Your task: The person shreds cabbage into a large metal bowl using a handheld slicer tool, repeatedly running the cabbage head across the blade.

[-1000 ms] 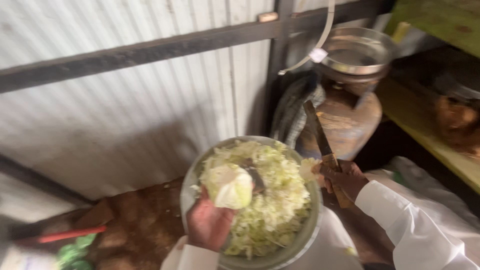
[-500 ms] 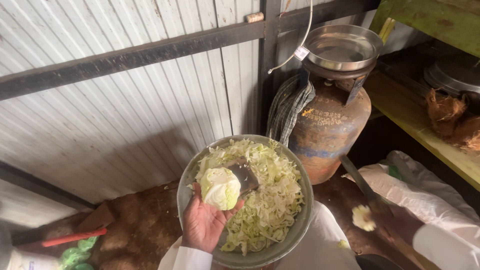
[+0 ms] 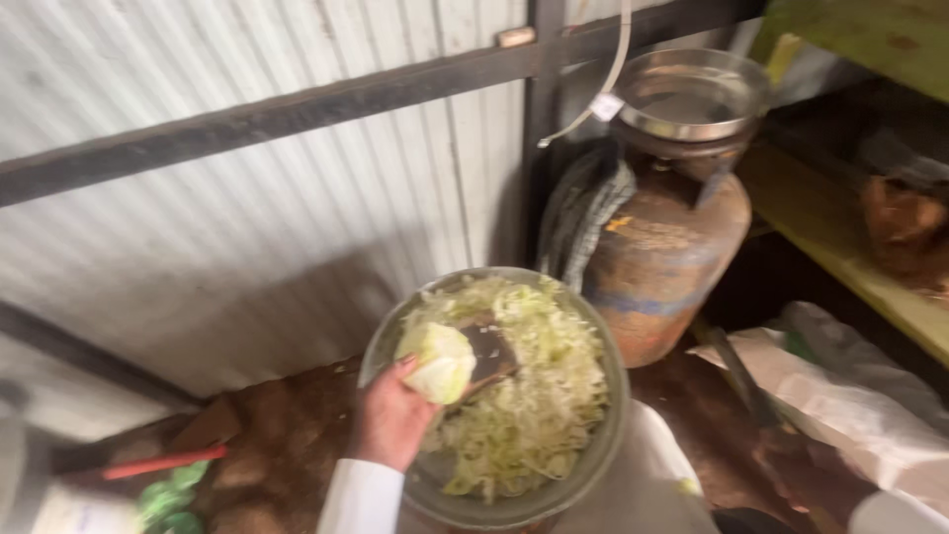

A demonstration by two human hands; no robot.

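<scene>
— So, nearest first: what does the left hand (image 3: 390,420) have?

— Its fingers are curled round a pale green cabbage piece (image 3: 436,362), held over the round metal bowl (image 3: 611,435). The piece's rounded side faces up and left. Under it a dark flat block (image 3: 491,351) lies tilted on the heap.

— And the bowl?

— Full of shredded cabbage (image 3: 529,396).

— The right hand?

— Only a white cuff (image 3: 895,514) at the lower right corner; its fingers I cannot tell. A knife (image 3: 736,376) blurs there, long axis running up-left.

— Farther back?

— A whitish sack (image 3: 860,405) at right, then a rusty gas cylinder (image 3: 667,257) with a blue band, a steel plate (image 3: 692,94) on top and a white tag (image 3: 606,106) on a cord.
</scene>
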